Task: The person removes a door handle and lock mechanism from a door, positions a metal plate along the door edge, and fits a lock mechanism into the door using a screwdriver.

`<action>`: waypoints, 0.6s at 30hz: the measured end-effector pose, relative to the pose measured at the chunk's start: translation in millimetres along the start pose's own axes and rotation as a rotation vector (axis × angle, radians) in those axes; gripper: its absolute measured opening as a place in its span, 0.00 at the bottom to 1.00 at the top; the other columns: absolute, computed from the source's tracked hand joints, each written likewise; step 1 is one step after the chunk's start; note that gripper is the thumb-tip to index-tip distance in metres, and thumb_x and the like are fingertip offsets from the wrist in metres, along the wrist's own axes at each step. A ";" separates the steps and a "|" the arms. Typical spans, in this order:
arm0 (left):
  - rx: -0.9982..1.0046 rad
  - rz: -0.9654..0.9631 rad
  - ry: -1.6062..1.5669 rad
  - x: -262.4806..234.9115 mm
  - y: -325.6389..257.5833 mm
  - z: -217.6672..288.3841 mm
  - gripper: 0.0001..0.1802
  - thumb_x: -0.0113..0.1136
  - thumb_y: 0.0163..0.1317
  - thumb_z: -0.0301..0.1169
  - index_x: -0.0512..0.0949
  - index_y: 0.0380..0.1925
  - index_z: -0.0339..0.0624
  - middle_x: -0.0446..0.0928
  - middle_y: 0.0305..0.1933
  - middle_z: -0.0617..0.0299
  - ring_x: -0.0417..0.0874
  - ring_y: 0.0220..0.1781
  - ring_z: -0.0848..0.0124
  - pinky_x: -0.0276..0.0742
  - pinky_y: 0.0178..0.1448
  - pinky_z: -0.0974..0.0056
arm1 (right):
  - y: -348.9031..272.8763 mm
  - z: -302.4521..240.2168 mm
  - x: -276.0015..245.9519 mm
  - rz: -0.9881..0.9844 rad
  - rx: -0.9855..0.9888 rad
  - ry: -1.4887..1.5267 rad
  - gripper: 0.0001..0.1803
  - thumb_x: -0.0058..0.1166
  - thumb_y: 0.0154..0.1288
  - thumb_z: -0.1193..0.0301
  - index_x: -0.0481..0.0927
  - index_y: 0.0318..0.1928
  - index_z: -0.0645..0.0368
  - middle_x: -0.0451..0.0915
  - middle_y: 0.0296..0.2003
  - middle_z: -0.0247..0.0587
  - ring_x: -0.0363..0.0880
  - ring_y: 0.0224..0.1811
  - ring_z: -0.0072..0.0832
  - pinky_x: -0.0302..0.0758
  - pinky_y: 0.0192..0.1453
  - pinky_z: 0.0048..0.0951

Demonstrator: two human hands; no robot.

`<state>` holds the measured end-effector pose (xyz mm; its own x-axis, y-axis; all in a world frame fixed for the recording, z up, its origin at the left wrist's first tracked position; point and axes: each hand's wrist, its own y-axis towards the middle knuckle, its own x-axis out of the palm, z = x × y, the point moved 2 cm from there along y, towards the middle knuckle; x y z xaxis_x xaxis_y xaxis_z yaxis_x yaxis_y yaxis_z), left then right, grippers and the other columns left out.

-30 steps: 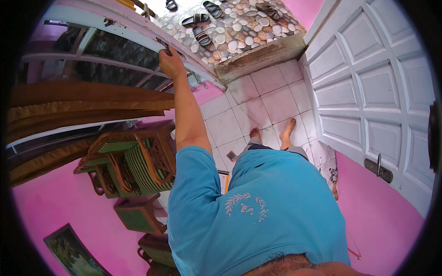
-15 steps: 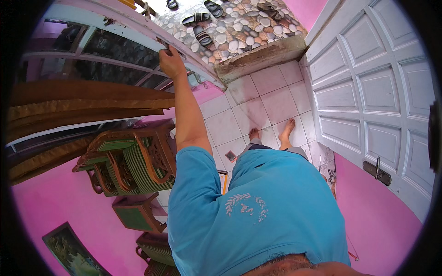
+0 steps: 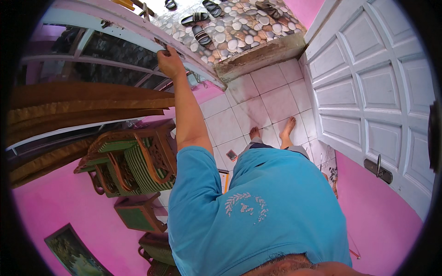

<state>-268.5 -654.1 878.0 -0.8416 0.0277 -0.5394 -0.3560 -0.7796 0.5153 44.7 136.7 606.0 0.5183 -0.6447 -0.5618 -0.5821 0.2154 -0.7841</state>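
Left hand [image 3: 169, 62], upper left of frame, fingers curled gripping the white window frame [image 3: 138, 39], whose long axis runs diagonally toward centre; right hand unseen.

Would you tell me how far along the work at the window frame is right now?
Done: the white door stands open. In hand: the left hand grips the window frame beside the doorway; the right hand is out of view. Left: nothing shows what the frame still needs.
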 end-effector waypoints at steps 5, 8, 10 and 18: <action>-0.065 0.063 -0.039 7.5 -2.8 0.8 0.20 0.66 0.61 0.43 0.73 0.31 0.35 0.82 0.31 0.46 0.83 0.33 0.45 0.77 0.39 0.46 | -2.5 6.5 5.1 0.005 0.009 0.000 0.25 0.50 0.71 0.55 0.85 0.39 0.69 0.85 0.32 0.58 0.85 0.36 0.45 0.78 0.44 0.43; -0.112 0.118 -0.065 14.2 -3.1 -4.2 0.23 0.68 0.59 0.42 0.71 0.36 0.32 0.77 0.37 0.43 0.81 0.39 0.43 0.76 0.43 0.46 | -3.3 13.0 9.7 0.007 0.004 -0.005 0.25 0.50 0.71 0.55 0.85 0.39 0.69 0.85 0.32 0.58 0.85 0.36 0.46 0.78 0.44 0.43; -0.111 0.252 -0.144 15.7 0.0 -7.7 0.26 0.70 0.58 0.41 0.68 0.40 0.30 0.71 0.43 0.43 0.77 0.44 0.43 0.74 0.46 0.45 | -2.9 17.4 14.0 0.009 -0.004 -0.009 0.25 0.50 0.71 0.55 0.85 0.39 0.69 0.85 0.32 0.58 0.85 0.36 0.46 0.78 0.44 0.43; -0.044 0.092 -0.085 15.1 10.0 -9.1 0.29 0.72 0.55 0.38 0.67 0.42 0.27 0.68 0.47 0.40 0.75 0.49 0.42 0.73 0.54 0.44 | 14.8 52.9 40.2 -0.024 -0.067 -0.062 0.27 0.49 0.71 0.53 0.84 0.38 0.70 0.84 0.34 0.63 0.85 0.41 0.54 0.77 0.48 0.48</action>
<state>-281.1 -667.2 868.9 -0.9018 0.0067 -0.4321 -0.2593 -0.8082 0.5288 90.1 152.8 557.9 0.5693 -0.6023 -0.5596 -0.6086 0.1489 -0.7794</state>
